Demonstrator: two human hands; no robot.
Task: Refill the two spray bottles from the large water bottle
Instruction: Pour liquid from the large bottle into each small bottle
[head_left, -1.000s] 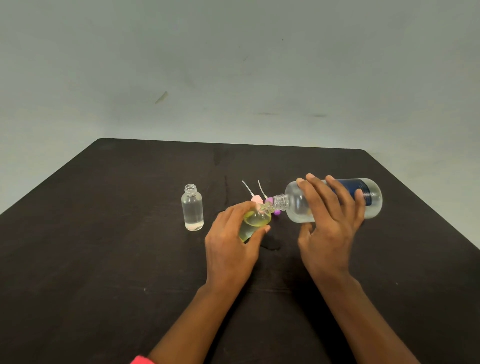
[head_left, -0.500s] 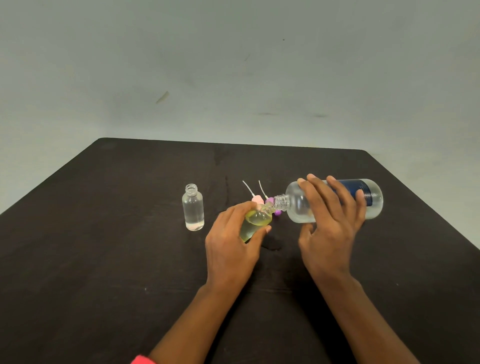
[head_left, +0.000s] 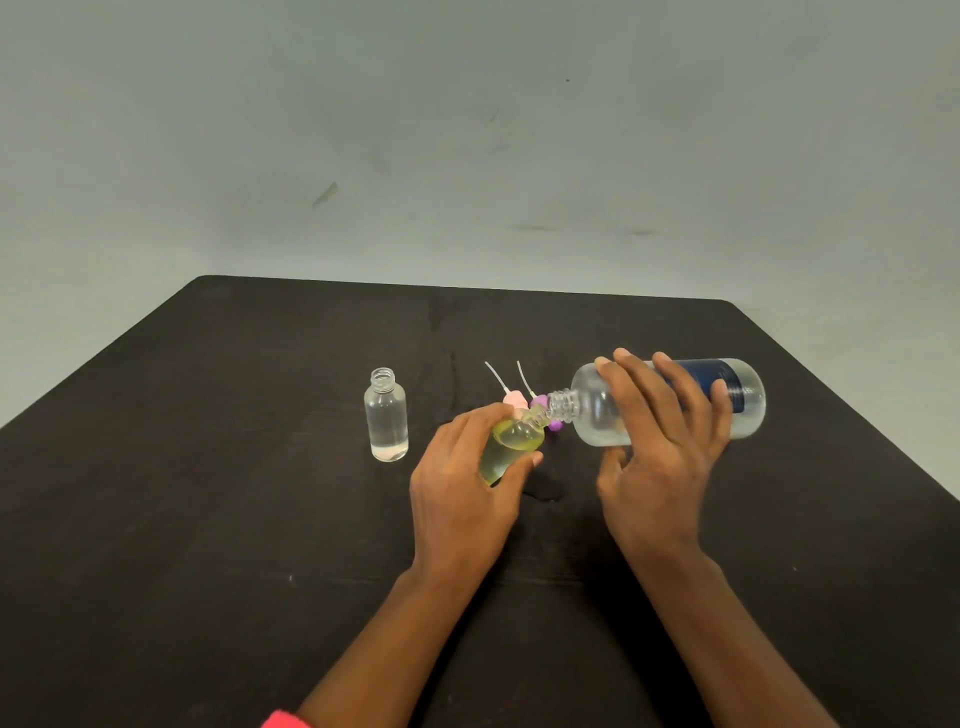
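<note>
the large water bottle (head_left: 597, 415) lies tipped near level, its open neck at the mouth of the tilted spray bottle (head_left: 511, 441), which holds yellowish liquid. the right hand (head_left: 660, 467) has its grip wrapped over the big one, and the left hand (head_left: 462, 493) has its grip clamped on the small one. the second spray bottle (head_left: 387, 415) stands uncapped to the left, well apart. two pump heads (head_left: 515, 399) lie just behind the necks. the dark tabletop (head_left: 208, 519) spreads wide, its edges far off.
</note>
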